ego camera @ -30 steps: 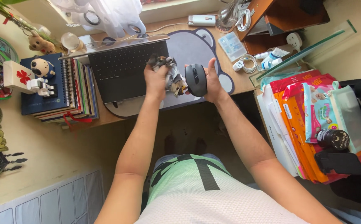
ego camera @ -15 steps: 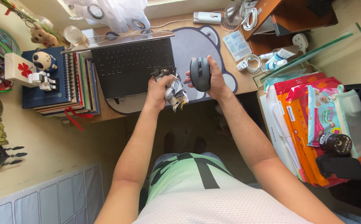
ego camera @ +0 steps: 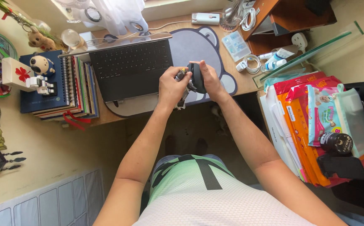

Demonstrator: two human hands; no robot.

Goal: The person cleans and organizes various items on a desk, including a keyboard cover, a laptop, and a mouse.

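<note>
Desk edge (ego camera: 106, 121) under mouse-holding hands (ego camera: 190, 81)

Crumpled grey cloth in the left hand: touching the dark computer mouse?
Touching. The head view shows the crumpled grey cloth in the left hand pressed against the dark computer mouse held by the right hand, no gap between.

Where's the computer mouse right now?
In the head view, the dark mouse is lifted in the right hand at centre, pressed against the crumpled cloth in the left hand, above the grey bear-shaped mat, right of the laptop.
</note>
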